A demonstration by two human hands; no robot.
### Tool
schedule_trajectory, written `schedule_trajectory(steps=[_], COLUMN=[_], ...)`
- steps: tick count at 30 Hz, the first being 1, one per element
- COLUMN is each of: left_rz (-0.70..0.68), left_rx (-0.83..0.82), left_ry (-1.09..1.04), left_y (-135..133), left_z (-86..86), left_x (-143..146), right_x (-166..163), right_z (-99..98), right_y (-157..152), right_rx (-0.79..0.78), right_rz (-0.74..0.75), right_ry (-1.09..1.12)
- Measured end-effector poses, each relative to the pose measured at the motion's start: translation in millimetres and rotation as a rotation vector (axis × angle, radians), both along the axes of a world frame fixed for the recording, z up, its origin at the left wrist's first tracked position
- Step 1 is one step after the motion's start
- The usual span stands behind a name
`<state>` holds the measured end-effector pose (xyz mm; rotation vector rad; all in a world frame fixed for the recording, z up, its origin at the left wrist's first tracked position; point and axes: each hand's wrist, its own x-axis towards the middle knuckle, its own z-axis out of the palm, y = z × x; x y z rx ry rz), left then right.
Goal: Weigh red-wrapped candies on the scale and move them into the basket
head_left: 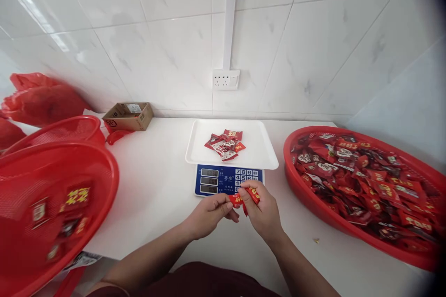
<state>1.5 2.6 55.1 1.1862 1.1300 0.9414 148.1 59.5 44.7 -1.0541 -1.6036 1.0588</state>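
In front of the scale, my left hand (207, 216) pinches the end of a small red snack packet (236, 200) between thumb and fingers. My right hand (264, 217) is closed on red packet wrapping with yellow print (254, 194); I cannot tell whether both hands hold one packet or two. Just beyond my fingers stands a blue digital scale (228, 180) with a white tray (198, 144) on top. Several red packets (226, 145) lie heaped in the middle of that tray.
A red basket (289, 158) full of red packets stands at right. At left, another red basket (114, 181) holds several packets, with a second red basket (94, 125) behind it. A cardboard box (137, 123), red bags (45, 102) and a wall socket (226, 80) are farther back.
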Motion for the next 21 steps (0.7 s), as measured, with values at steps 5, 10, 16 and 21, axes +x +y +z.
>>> schedule_trajectory(steps=[5, 10, 16, 21], left_rz=[0.056, 0.686, 0.857, 0.851], left_rx=[0.341, 0.552, -0.108, -0.245], left_ry=[0.495, 1.150, 1.646, 1.643], left_y=[-1, 16, 16, 0], left_z=[7.5, 36.4, 44.8, 33.9], left_x=[-26, -110, -224, -241], right_x=[-3, 3, 7, 7], right_z=[-6.0, -14.6, -21.7, -22.3], right_y=[4, 14, 17, 17], right_rx=[-0.240, -0.658, -0.745, -0.738], right_rz=[0.028, 0.095, 0.159, 0.167], right_ry=[0.140, 0.503, 0.640, 0.635])
